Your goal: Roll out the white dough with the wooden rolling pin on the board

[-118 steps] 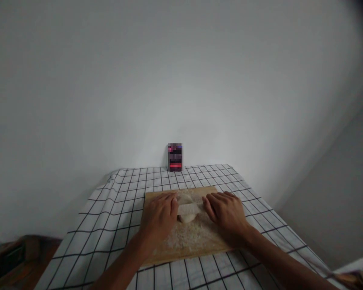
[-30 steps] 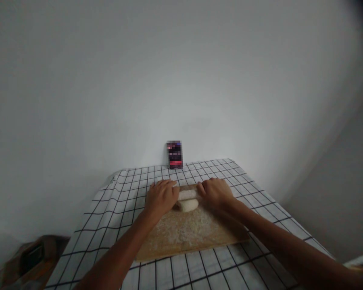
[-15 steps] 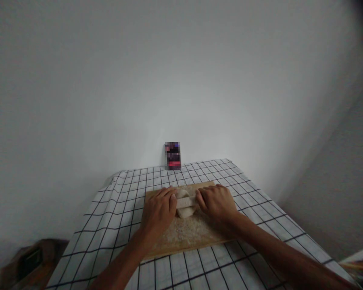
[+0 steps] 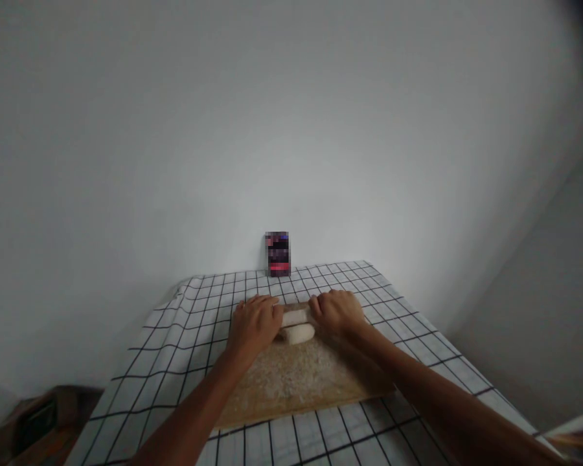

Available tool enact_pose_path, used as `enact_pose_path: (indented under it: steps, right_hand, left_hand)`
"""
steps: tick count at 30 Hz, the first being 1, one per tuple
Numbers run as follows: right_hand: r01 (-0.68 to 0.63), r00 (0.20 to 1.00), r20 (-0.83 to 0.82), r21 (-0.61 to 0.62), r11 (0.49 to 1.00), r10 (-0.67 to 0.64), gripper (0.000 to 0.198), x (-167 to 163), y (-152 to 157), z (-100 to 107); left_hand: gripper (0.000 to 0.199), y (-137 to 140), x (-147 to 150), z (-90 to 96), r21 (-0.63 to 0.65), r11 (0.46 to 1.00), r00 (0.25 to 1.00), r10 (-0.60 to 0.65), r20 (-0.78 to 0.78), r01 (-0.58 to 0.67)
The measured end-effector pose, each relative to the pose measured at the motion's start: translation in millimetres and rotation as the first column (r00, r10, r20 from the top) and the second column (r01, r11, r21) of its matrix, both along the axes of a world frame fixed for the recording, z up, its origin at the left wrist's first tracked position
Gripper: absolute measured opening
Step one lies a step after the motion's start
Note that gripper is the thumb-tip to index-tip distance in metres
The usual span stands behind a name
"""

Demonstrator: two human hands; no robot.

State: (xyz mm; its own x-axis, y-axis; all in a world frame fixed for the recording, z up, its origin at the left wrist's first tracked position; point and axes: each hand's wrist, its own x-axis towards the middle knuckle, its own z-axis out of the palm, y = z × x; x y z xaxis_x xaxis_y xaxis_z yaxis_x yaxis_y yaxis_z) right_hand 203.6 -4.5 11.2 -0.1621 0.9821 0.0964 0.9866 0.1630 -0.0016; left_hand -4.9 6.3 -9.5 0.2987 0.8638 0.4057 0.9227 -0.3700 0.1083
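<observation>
A pale rolling pin (image 4: 295,317) lies crosswise near the far side of a floured wooden board (image 4: 301,382). My left hand (image 4: 256,323) is closed over its left end, and my right hand (image 4: 337,310) grips the right end with fingers curled round it. Under and just in front of the pin sits a piece of pale dough (image 4: 300,334), its near edge thick and rounded. The pin hides the dough's far part. Both ends of the pin are covered by my hands.
The board rests on a table with a white cloth checked in black lines (image 4: 175,362). A blurred-out dark and red upright object (image 4: 278,254) stands at the back against the white wall (image 4: 291,129). An open cardboard box (image 4: 41,421) is at the lower left.
Both hands have moved forward with the rolling pin, away from me. The pin now presses the dough's far side, and more of the floured board shows in front.
</observation>
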Motion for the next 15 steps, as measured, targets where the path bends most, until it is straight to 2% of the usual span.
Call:
enact_pose_path:
  steps: [4,6,10,15]
  right_hand:
    - [0.015,0.999,-0.047,0.105,0.994,-0.010,0.057,-2,-24,-2]
    - [-0.031,0.996,-0.079,0.149,0.988,0.043,0.054,-2,-34,-1]
    - [-0.144,0.978,-0.107,0.261,0.954,0.177,0.046,1,-53,-5]
    - [-0.174,0.973,-0.088,0.324,0.930,0.212,0.041,4,-63,-14]
  left_hand:
    - [0.028,-18,-2,0.3,0.004,0.997,0.996,-0.070,-0.046,0.071]
    - [0.031,-27,-3,0.1,0.003,0.997,0.997,-0.074,-0.032,0.074]
    - [0.038,-44,-4,-4.1,0.078,0.995,0.997,-0.063,0.042,0.060]
    - [0.043,-48,-5,-11.8,0.111,0.992,0.996,-0.069,0.052,0.062]
